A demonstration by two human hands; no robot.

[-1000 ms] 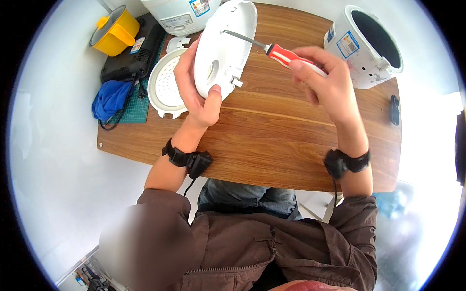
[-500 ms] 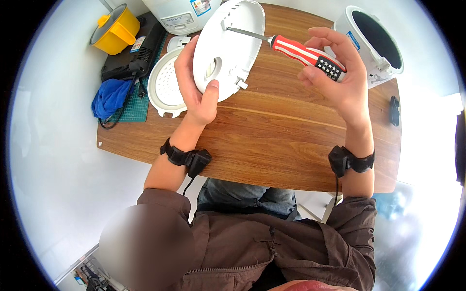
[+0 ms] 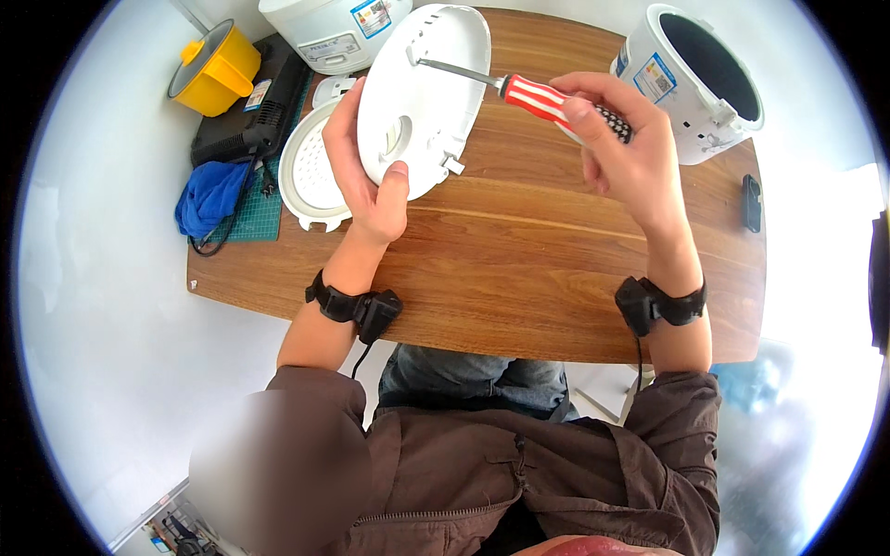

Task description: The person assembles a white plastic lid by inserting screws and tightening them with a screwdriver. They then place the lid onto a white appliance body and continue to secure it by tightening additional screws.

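Left hand (image 3: 371,206) curled round white oval plastic lid (image 3: 434,107); right of lid, right hand (image 3: 635,162) closed firmly on red-and-white-striped screwdriver (image 3: 536,98).

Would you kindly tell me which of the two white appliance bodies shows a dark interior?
The white body at right, nearer the right hand: its top is open. The other white body, left of centre, shows only its outside.

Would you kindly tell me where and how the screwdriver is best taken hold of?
Probably by the rear of the screwdriver handle, coming from the right, where the right hand has its grip: the thick handle slants toward that side, while the slim metal shaft points left, its tip at the white cover.
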